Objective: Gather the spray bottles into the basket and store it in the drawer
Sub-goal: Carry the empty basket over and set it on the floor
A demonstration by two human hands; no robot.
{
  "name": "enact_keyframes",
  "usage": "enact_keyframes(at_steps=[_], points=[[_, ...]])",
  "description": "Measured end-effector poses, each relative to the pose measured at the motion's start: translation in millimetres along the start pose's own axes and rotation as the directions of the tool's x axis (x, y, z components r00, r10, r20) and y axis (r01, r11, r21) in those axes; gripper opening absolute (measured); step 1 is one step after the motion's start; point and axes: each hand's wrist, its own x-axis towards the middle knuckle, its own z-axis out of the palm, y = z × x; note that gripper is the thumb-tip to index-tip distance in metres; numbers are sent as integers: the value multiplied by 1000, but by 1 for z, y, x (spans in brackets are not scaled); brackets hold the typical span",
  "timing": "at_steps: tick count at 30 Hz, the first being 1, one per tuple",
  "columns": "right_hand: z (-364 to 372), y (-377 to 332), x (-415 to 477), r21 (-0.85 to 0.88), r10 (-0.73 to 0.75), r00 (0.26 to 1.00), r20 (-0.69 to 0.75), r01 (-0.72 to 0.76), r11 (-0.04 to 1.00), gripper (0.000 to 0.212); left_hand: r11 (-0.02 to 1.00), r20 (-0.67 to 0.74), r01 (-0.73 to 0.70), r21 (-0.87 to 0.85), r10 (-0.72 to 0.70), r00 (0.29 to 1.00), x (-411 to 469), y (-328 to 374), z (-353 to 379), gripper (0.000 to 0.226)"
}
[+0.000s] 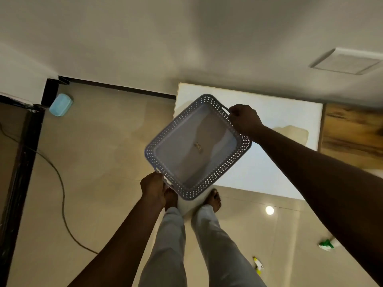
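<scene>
1. The floor (99,162) is the biggest surface: smooth beige tile, glossy enough to mirror a ceiling lamp. The person stands barefoot on it in pale trousers.
2. The white panel (269,162) ahead of the feet is flat, rectangular and matte. It may be the open drawer seen from above, though I cannot tell for sure; a wood-grain surface (352,131) adjoins its right side.
3. The basket (196,146) is rectangular with rounded corners, grey plastic, its walls pierced in a lattice, its base smooth and bare. It hangs in the air over the feet, held level by both end handles, probably so it can be carried to the bottles.
4. The right hand (244,121) is curled tight around the far handle; the left hand (153,187) is wrapped around the near handle, fingers closed through the slot.
5. Two spray bottles lie on the tile to the person's right, well apart from the basket: one with a green head (327,244), one yellow and white (258,266). Neither is gathered yet, so the task is at an early stage.
6. A pale blue box (61,104) sits near the dark skirting at the far left.
</scene>
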Motion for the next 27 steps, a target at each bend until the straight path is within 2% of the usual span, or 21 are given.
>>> enact_keyframes(at_steps=[6, 9, 14, 20, 24, 27], points=[[0, -1, -73, 207, 94, 988, -123, -67, 976, 30, 977, -35, -212, 30, 213, 976, -19, 21, -51, 26], [3, 8, -116, 314, 178, 970, -168, -119, 942, 28, 940, 29, -331, 78, 330, 943, -32, 36, -71, 22], [15, 35, -190, 503, 338, 906, -257, -173, 847, 21, 852, 208, -497, 161, 463, 861, -57, 59, -82, 35], [39, 74, -295, 702, 555, 765, -327, -197, 685, 25, 737, 432, -631, 243, 500, 751, -91, 59, -73, 33], [65, 101, -375, 825, 687, 659, -305, -177, 536, 28, 647, 574, -710, 279, 480, 663, -118, 36, -63, 29], [89, 123, -438, 897, 788, 552, -272, -150, 415, 22, 579, 673, -751, 317, 421, 608, -139, 7, -54, 28]])
